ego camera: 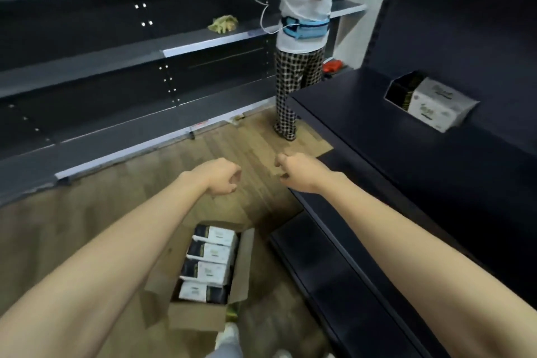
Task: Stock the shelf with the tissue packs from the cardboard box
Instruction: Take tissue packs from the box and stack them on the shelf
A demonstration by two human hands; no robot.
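- tissue packs (209, 261) lie in a row inside the open cardboard box (200, 311), four showing, each a soft rectangular bundle with a white face bearing a faint pattern and a black band along one side.
- box stands on the wood-look floor (72, 227), flaps up, just beside the base of the dark shelf (363, 113) on the right.
- one more tissue pack (436, 107) sits on that shelf, white wrap with a grey leafy print, tilted against a black display carton (402, 90) next to it.
- writing on the packs is there as small dark marks, but too blurred to read; no brand can be made out.
- left hand (222, 177) is held out over the floor, fingers curled in, holding nothing.
- right hand (296, 173) is held out beside it, fingers likewise curled and holding nothing; the two hands are near but not touching.
- another person (302, 38) in a white top and checked trousers stands at the far shelving (116, 49), facing away.
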